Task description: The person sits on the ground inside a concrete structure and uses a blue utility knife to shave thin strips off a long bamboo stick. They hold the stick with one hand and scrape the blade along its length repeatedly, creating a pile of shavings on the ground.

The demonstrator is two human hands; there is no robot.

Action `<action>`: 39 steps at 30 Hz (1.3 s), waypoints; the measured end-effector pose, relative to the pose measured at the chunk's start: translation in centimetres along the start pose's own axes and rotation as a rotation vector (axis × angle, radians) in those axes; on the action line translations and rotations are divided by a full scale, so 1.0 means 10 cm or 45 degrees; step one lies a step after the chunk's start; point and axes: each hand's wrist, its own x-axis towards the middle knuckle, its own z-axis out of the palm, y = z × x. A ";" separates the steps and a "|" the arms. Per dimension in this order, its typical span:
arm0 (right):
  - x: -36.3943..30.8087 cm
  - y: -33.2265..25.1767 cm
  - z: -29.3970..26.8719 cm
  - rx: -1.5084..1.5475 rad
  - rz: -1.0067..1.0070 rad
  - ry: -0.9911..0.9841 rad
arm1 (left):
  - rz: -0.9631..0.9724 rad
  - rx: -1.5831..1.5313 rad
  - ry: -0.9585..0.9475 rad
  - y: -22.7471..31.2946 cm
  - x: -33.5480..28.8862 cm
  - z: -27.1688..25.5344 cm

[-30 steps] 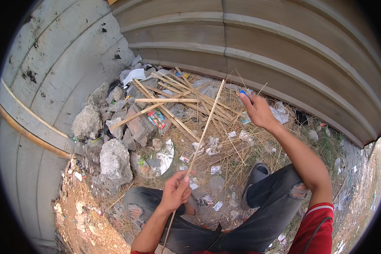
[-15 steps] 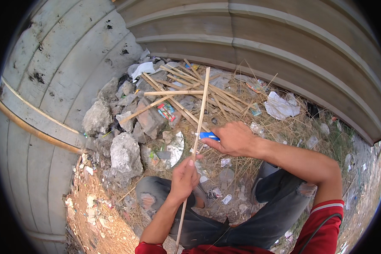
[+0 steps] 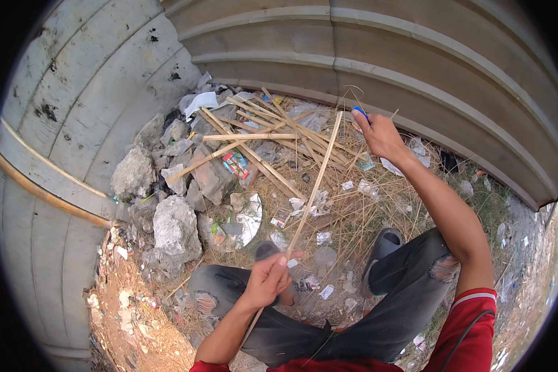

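My left hand [image 3: 268, 280] is closed around the lower part of a long, pale bamboo strip [image 3: 319, 177], which slants up and to the right from over my left leg. In my right hand [image 3: 383, 137] is a blue-handled cutter [image 3: 361, 115], held away beyond the strip's far tip, near the metal wall; its blade is hard to make out. A thin curled fibre shows just above it. The cutter and the strip are apart. Past the strip, a pile of similar bamboo strips [image 3: 254, 136] lies crisscrossed on the ground.
A ribbed metal wall [image 3: 403, 56] closes off the far side, and a grey stained wall [image 3: 93, 93] the left. Several rocks [image 3: 177, 229] sit by the left wall. Dry grass and paper scraps litter the ground. My sandalled foot [image 3: 384, 245] is on the right.
My right hand has swung up and to the right with the cutter, off the strip. The strip's far end now leans further right; my left hand has dropped slightly.
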 end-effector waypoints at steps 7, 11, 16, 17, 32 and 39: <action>-0.69 -0.57 0.07 0.089 -0.364 -0.272 | 0.176 0.099 0.248 0.05 0.08 -0.04; -1.26 -0.98 0.30 -0.092 -0.576 -0.647 | 0.138 -0.026 0.218 0.10 0.15 0.03; -1.28 -0.97 0.54 -0.139 -0.785 -0.565 | 0.059 -0.161 0.213 0.12 0.15 0.01; -1.25 -0.97 0.57 -0.106 -0.778 -0.587 | 0.050 -0.129 0.226 0.12 0.16 0.00; -0.44 -0.31 0.40 -0.320 -0.271 -0.124 | -0.029 0.075 0.077 0.02 0.07 0.10; 0.12 0.47 -0.06 -0.315 0.097 0.200 | -0.084 0.244 -0.027 -0.08 -0.21 -0.01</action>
